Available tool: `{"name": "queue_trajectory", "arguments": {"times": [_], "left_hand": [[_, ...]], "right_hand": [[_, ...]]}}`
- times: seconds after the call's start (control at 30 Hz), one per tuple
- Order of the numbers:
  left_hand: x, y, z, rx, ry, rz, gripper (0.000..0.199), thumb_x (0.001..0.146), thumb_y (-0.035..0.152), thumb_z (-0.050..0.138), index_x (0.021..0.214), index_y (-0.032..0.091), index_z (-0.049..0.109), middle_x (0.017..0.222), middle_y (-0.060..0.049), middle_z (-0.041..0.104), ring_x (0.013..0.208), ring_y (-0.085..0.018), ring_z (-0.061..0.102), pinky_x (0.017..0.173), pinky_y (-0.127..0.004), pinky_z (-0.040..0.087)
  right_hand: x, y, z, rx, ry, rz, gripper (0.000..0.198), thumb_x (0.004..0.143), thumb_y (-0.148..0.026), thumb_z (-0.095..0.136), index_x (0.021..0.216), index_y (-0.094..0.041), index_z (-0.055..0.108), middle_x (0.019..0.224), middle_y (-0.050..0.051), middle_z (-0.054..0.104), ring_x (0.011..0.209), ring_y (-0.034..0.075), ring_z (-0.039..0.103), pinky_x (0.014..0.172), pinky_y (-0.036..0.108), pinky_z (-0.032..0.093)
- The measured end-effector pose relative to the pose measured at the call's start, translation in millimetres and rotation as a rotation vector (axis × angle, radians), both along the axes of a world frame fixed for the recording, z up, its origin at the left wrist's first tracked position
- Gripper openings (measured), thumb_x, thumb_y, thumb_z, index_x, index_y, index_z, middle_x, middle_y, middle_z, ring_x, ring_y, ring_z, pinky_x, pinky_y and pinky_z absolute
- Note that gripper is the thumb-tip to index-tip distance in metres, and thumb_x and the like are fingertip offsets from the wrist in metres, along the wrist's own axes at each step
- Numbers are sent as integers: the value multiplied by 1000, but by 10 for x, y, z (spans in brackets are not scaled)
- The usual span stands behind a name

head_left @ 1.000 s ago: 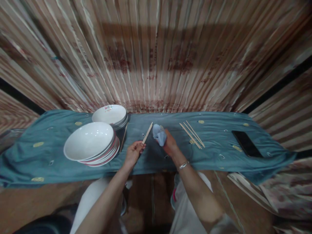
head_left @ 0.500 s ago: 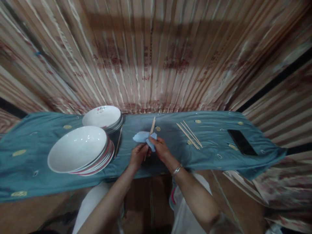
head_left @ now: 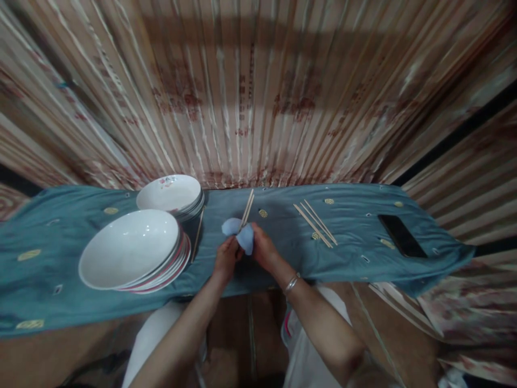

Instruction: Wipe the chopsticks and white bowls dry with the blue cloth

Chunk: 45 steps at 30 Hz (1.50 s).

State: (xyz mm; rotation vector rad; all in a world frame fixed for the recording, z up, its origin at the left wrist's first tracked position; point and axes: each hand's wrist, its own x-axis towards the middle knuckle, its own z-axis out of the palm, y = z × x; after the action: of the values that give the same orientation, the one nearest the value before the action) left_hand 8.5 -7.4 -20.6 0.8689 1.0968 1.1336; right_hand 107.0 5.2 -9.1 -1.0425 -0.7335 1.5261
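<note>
Just above the table's front half, my left hand (head_left: 226,256) is closed around the lower end of a pair of chopsticks (head_left: 247,207), whose tips point up and away from me. A light blue cloth (head_left: 245,238) is wrapped about their lower part. My right hand (head_left: 263,247), with a silver bracelet at the wrist, grips that cloth from the right side. Part of the cloth spreads to the left, over my left fingers. The lower ends of the chopsticks are hidden by the cloth and my fingers.
On the left stand a stack of large white bowls (head_left: 129,248) and, behind it, a stack of flowered bowls (head_left: 169,193). A single chopstick (head_left: 197,234) lies beside them. Several loose chopsticks (head_left: 315,225) and a black phone (head_left: 401,235) lie right on the teal tablecloth (head_left: 278,269).
The chopsticks have shifted slightly left and their tips have spread a little apart. My right hand has turned and moved slightly left with the cloth, which is folded differently around the sticks.
</note>
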Motion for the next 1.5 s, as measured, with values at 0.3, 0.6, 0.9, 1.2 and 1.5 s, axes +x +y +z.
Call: {"name": "queue_trajectory", "arguments": {"times": [0.3, 0.6, 0.9, 1.2, 1.5], "left_hand": [[-58, 47, 60, -70, 23, -5, 28, 59, 42, 66, 76, 20, 62, 66, 2, 57, 59, -12, 52, 55, -23, 43], [10, 44, 49, -26, 46, 29, 24, 67, 43, 61, 68, 20, 56, 57, 4, 47, 53, -10, 44, 50, -21, 36], [-10, 63, 87, 17, 93, 4, 29, 69, 48, 59, 61, 21, 51, 50, 4, 43, 45, -10, 37, 42, -21, 26], [-38, 26, 77, -13, 157, -147, 36, 69, 49, 60, 55, 18, 49, 44, 5, 41, 41, -7, 32, 40, -19, 22], [-30, -71, 46, -37, 171, -236, 48, 65, 59, 65, 79, 13, 67, 44, 5, 47, 36, -5, 32, 39, -19, 19]], "right_hand": [[-7, -88, -12, 13, 70, 16, 30, 56, -42, 77, 73, -19, 69, 66, -3, 66, 62, 11, 55, 61, 22, 43], [-83, 9, -9, -32, 82, -124, 30, 52, -43, 77, 65, -18, 67, 54, -5, 59, 49, 8, 45, 49, 22, 35], [-111, 65, -28, -34, 116, -113, 27, 56, -42, 73, 62, -20, 58, 44, -8, 49, 38, 7, 38, 39, 22, 27], [-19, 92, -63, -26, 119, -101, 21, 53, -33, 74, 61, -17, 63, 46, -6, 56, 41, 7, 44, 42, 20, 35], [381, 369, -72, 54, 90, -298, 12, 65, -28, 68, 66, -18, 63, 54, -2, 63, 52, 13, 57, 51, 23, 46]]}}
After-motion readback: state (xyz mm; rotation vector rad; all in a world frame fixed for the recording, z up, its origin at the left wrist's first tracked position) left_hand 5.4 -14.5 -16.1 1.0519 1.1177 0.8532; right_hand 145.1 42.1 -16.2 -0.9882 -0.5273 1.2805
